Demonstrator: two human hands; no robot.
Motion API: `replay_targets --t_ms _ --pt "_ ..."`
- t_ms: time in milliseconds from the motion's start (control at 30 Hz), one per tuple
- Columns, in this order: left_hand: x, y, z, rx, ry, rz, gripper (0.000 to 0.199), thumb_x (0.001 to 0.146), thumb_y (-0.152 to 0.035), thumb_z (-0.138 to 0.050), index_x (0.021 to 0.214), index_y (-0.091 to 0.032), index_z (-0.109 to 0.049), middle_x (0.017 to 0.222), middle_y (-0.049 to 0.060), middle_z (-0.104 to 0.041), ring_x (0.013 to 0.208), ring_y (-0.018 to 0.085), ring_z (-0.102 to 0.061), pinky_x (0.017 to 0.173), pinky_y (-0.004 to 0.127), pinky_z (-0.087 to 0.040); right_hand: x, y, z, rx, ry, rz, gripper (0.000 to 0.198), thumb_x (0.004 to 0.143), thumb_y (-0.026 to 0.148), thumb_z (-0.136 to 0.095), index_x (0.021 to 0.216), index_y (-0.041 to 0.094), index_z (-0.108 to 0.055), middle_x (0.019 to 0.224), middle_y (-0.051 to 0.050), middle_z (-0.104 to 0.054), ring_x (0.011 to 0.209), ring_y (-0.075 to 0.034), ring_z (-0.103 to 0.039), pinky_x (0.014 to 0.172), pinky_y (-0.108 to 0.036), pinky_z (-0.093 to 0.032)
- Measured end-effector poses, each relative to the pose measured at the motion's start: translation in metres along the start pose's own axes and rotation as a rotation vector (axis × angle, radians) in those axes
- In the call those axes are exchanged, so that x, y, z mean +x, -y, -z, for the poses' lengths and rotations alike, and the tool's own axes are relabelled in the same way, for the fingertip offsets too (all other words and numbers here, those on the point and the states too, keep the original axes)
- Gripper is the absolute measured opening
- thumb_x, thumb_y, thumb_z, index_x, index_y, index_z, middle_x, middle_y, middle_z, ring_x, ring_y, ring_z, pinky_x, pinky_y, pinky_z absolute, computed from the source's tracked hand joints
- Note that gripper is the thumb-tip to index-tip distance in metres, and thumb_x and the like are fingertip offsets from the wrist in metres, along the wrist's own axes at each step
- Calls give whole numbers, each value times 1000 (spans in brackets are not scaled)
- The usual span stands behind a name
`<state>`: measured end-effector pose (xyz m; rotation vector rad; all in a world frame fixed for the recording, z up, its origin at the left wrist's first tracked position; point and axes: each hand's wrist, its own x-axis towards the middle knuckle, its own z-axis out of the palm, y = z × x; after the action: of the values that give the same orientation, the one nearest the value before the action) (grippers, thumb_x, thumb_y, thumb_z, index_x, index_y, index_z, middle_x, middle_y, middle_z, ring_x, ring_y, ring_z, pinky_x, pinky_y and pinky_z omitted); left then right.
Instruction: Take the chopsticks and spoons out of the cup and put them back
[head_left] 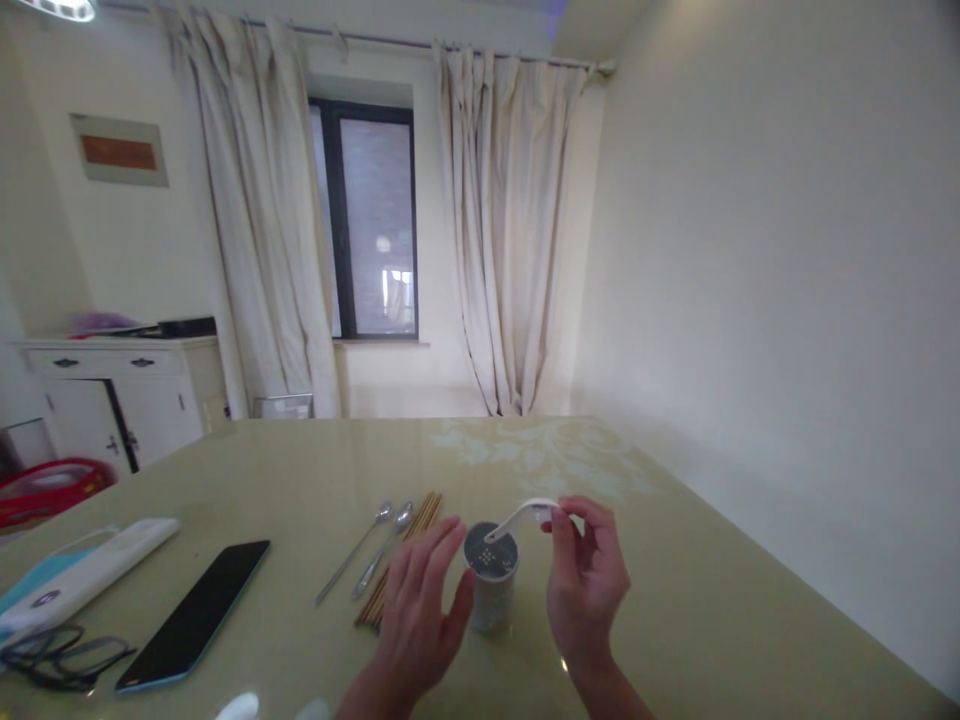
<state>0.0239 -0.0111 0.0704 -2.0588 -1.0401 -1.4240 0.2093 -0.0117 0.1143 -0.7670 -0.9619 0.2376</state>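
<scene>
Between my hands stands a grey cylindrical utensil holder (493,590), upright, with small drain holes showing in its bottom. My right hand (589,580) pinches a white soup spoon (525,512) at its bowl end. The spoon's handle slants down to the left, its tip over the holder's mouth. To the left of the holder is my left hand (424,600), fingers stretched and thumb apart, close to the rim; whether it touches cannot be made out. Partly behind that hand lie several wooden chopsticks (427,515), alongside two metal spoons (384,548).
At the left of the glossy table (675,600) lie a black phone (196,615), eyeglasses (67,655), a long white device (94,575) and something light blue (45,585). White rounded objects (238,706) show at the bottom edge. A wall (787,300) borders the right side.
</scene>
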Motion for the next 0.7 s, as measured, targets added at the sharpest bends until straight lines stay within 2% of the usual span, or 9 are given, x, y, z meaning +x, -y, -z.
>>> replay_targets --t_ms 133,300,400,467,600,700 --pt "-3 -18 -5 2 -99 -47 52 100 -21 -60 151 -24 -46 131 15 -72 124 27 -66 103 42 -52 -27 16 -8 101 164 110 4 101 26 -62 101 25 -66 98 -6 -61 77 -18 -64 62 -26 -57" --pt "-6 -9 -7 -114 -82 -13 40 103 -15 -54 142 -25 -52 97 5 -79 85 18 -72 84 30 -56 -42 14 -9 97 339 133 10 101 21 -60 105 26 -68 99 -8 -65 94 -22 -67 78 -32 -59" --pt "-4 4 -6 -132 -36 38 29 106 -21 -49 133 -26 -59 105 5 -78 95 18 -73 88 30 -56 -35 3 -5 26 404 105 9 100 22 -63 106 25 -69 104 -8 -66 101 -24 -66 87 -36 -57" --pt "-1 18 -5 -128 9 179 27 109 -27 -43 127 -25 -62 109 6 -77 101 19 -72 92 31 -56 -26 -6 -2 -44 377 92 9 100 25 -63 106 24 -69 103 -8 -67 101 -24 -66 91 -37 -54" --pt "3 66 -1 -40 91 602 39 108 -39 -33 118 -19 -66 110 10 -70 99 22 -70 93 36 -58 -6 -25 0 -161 229 -49 20 101 39 -60 104 21 -68 101 -8 -69 93 -23 -65 85 -36 -52" --pt "-5 106 4 99 169 756 41 103 -37 -35 111 -15 -69 106 13 -68 97 26 -68 93 40 -57 1 -40 0 -217 196 -178 30 97 47 -60 101 19 -68 100 -10 -71 90 -25 -65 83 -38 -52"
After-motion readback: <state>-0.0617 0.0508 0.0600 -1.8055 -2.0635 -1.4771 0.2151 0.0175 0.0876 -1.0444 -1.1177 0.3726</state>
